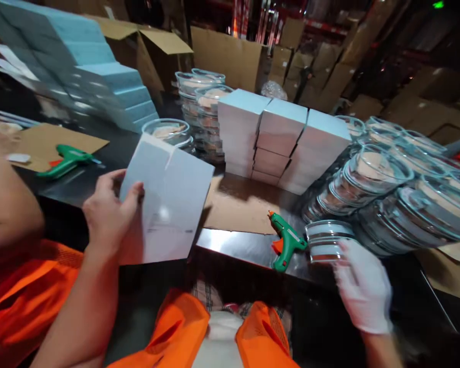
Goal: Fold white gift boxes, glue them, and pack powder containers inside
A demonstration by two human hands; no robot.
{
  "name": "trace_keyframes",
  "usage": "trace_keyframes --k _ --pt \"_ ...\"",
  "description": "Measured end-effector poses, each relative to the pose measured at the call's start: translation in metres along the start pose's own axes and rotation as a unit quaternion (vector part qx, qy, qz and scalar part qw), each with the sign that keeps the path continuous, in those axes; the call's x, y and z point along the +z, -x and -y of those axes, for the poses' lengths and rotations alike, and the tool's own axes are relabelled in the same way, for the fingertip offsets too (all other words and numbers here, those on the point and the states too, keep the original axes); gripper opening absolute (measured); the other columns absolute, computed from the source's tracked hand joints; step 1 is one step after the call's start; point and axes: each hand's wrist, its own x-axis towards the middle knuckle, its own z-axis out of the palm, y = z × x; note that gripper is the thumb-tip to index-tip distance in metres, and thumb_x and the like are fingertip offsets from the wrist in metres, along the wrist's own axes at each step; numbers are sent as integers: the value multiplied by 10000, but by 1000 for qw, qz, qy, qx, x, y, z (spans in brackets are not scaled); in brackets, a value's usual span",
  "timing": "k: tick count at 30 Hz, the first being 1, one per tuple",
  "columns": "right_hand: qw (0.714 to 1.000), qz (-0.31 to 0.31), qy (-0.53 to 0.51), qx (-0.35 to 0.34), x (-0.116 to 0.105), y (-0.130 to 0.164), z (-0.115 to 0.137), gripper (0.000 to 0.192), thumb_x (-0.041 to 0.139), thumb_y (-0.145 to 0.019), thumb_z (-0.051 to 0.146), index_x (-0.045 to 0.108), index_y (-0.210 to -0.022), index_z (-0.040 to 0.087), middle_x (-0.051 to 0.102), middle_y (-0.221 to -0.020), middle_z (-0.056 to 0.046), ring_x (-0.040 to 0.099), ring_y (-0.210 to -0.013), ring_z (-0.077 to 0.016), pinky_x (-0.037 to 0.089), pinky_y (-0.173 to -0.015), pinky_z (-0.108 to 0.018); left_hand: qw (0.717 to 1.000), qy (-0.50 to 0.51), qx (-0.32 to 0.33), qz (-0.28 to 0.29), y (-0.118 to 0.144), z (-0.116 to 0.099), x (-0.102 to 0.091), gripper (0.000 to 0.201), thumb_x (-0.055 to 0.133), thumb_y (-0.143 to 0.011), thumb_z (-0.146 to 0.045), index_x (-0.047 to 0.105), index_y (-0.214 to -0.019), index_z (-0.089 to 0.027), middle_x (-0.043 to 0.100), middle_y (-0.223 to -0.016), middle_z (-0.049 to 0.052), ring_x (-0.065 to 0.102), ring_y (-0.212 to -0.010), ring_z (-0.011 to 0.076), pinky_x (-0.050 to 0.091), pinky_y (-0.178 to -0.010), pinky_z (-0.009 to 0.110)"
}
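Head cam: white box [168, 204] is held tilted in L hand [109, 209], clamped btwn thumb on near face and fingers at L edge, at front edge of dark table [120, 148]. Hands are kept well apart. R hand [364, 286], white-gloved, is blurred; its fingers are seen at low stack of glass dishes [329, 240], but whether a grip is made can't be told. Green glue gun [289, 243] w/ orange trigger is laid just L of that stack, its nozzle nr. cardboard sheet [239, 204]. At sheet's far side, closed boxes [279, 138] are stacked in 3 columns, flanked by rear glass stacks [209, 120] on L and tall glass stacks [371, 179] on R. 2nd glue gun [67, 162] is laid partly on brown card [80, 135], nr. co-worker's arm [11, 184]. Pale-blue boxes [115, 97] are piled stepwise beyond.
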Motion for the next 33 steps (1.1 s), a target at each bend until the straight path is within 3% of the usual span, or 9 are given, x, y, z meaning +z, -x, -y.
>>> trace_keyframes --k 6,11,13,17,20,22,25,30,33 --pt "974 -59 -218 -22 88 -11 115 590 639 -990 132 569 -1548 314 779 -1228 -92 731 -1117 -261 598 -965 -451 943 168 170 231 87 -59 -20 457 542 -1047 -597 732 -1211 -216 829 -905 10 735 -614 128 508 -569 202" --pt "946 131 -285 84 100 -28 138 261 557 -1047 313 765 -1162 206 792 -1026 -97 712 -950 -240 564 -892 -381 890 249 193 330 141 -35 -16 311 573 -1063 -428 731 -1243 -230 849 -1118 54 835 -882 194 647 -814 244" --pt "887 275 -341 147 101 -22 137 351 513 -1063 420 777 -1075 189 788 -978 -82 694 -890 -225 553 -850 -352 888 265 173 333 146 -17 -21 299 584 -1062 -403 731 -1268 -242 841 -1159 57 835 -950 204 655 -880 260" --pt "682 509 -492 186 108 3 139 549 515 -1018 654 789 -1011 177 779 -975 -46 676 -917 -226 552 -906 -351 875 212 183 395 155 7 -19 406 599 -1035 -522 734 -1333 -283 806 -1288 85 801 -1131 271 651 -989 365" --pt "559 539 -586 231 114 24 148 728 569 -903 831 800 -1051 157 780 -1055 -77 687 -1006 -268 553 -1014 -417 823 136 231 501 171 6 -6 973 775 -753 -803 622 -1508 -209 652 -1521 207 649 -1389 428 552 -1151 561" --pt "525 534 -614 250 112 32 150 817 594 -844 894 802 -1119 154 782 -1106 -97 700 -1058 -288 549 -1059 -457 769 113 241 581 180 0 1 1197 845 -605 -842 567 -1556 -170 592 -1566 250 612 -1416 473 538 -1149 593" --pt "550 504 -607 274 95 38 137 794 656 -807 893 816 -1074 162 806 -1094 -123 746 -1041 -313 593 -1016 -492 734 146 213 628 176 -3 -1 837 816 -781 -685 651 -1476 -250 723 -1441 159 755 -1230 392 640 -991 460" --pt "765 148 -469 417 76 54 115 628 709 -908 726 716 -1286 224 788 -1242 -156 768 -1145 -315 606 -1044 -491 896 241 6 374 163 1 -7 634 854 -791 -523 696 -1338 -244 817 -1194 104 805 -1051 349 682 -846 431" --pt "856 44 -398 326 97 64 134 909 703 -846 815 534 -1522 230 617 -1521 -203 615 -1416 -354 498 -1196 -542 892 339 -79 288 186 -17 7 704 883 -742 -600 664 -1297 -225 809 -1007 90 803 -880 319 691 -769 448"
